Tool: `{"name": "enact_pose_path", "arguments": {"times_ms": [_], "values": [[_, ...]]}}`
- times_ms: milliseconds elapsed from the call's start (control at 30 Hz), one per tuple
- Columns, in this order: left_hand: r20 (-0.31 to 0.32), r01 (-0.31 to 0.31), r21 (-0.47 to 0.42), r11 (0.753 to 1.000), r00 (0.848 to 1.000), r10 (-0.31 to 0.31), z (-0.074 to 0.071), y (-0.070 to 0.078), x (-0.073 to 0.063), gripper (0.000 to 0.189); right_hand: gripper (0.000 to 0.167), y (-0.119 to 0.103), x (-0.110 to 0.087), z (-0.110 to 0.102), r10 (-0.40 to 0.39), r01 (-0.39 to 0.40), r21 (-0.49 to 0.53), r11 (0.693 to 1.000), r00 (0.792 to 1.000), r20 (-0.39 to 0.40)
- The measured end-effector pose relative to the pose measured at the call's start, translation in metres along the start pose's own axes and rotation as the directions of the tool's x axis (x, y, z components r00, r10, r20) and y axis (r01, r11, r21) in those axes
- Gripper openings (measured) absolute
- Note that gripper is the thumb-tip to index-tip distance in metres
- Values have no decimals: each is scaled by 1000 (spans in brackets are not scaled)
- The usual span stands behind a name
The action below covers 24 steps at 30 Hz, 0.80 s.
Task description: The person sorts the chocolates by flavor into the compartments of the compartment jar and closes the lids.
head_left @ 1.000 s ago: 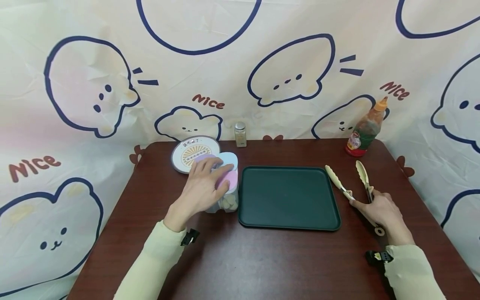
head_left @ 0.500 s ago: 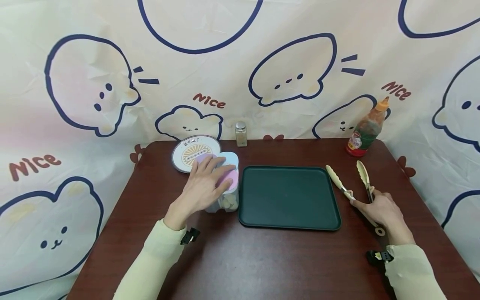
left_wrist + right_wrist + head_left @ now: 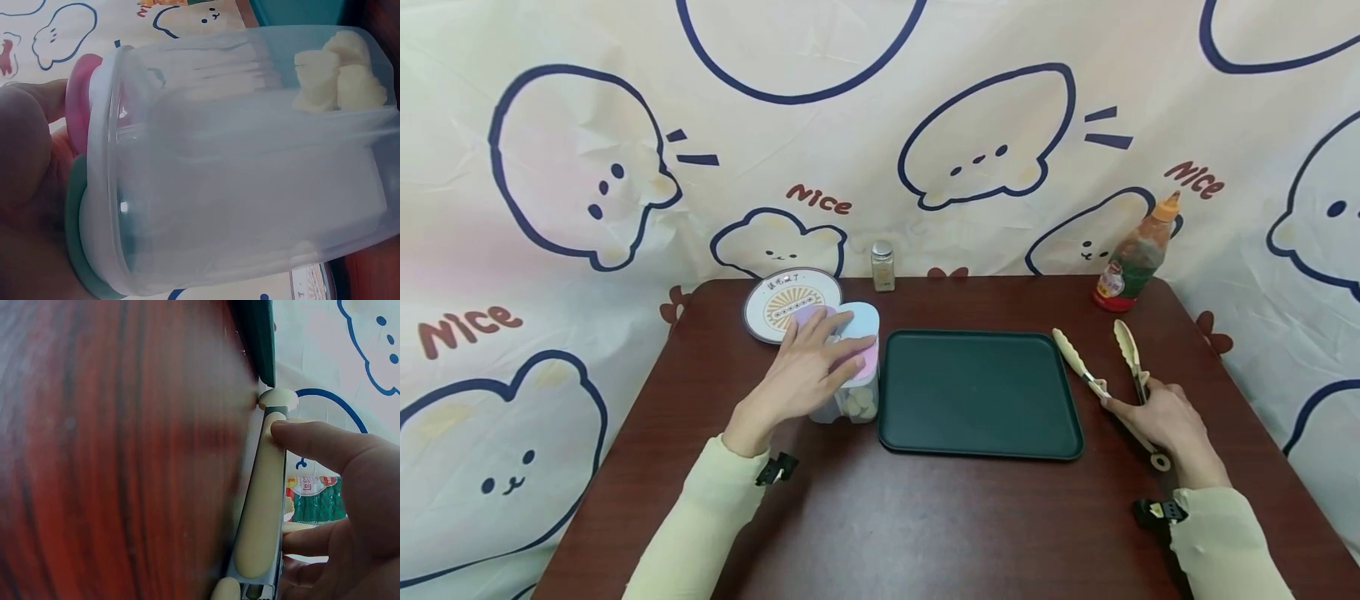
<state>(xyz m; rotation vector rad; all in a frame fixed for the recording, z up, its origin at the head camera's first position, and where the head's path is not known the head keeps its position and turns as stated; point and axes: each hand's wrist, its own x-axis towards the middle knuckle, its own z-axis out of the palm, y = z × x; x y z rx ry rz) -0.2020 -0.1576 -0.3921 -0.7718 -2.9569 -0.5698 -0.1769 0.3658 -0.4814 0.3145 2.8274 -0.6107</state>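
My left hand (image 3: 797, 375) rests with spread fingers on top of a clear plastic storage container (image 3: 857, 402). In the head view its purple, light blue and pink (image 3: 867, 367) round lids show around the fingers; a green lid (image 3: 76, 219) shows in the left wrist view. Pale yellowish chunks (image 3: 319, 81) lie in one compartment. On the right, my right hand (image 3: 1168, 425) holds food tongs (image 3: 1082, 367), whose cream tips stand spread apart. The thumb lies on one tong arm, and other fingers are at the opposite arm.
A dark green tray (image 3: 977, 396) lies between the hands on the brown table (image 3: 925, 525). Behind the container are a round patterned plate (image 3: 767, 312) and a small seasoning jar (image 3: 883, 267). A sauce bottle (image 3: 1131, 262) with an orange cap stands at the back right.
The fingers of my left hand have shifted slightly over the lids, with the index finger reaching a little farther right. My right hand and the tongs stay put.
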Motion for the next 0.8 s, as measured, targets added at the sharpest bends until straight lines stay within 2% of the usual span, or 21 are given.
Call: {"name": "enact_pose_path", "arguments": {"times_ms": [333, 567, 700, 800], "values": [[-6, -2, 66, 998, 1000, 2, 0, 2, 2, 49, 110, 0, 1, -1, -10, 10, -6, 1000, 1000, -12], [-56, 7, 15, 1000, 998, -6, 4, -1, -2, 50, 113, 1, -2, -1, -3, 3, 3, 1000, 1000, -4], [-103, 7, -20, 1000, 995, -9, 1, -5, -5, 48, 107, -1, -4, -7, -36, 36, 0, 999, 996, -87], [-149, -5, 1, 1000, 989, 5, -4, -10, -7, 44, 90, -7, -5, -14, -93, 97, 7, 995, 977, -193]]}}
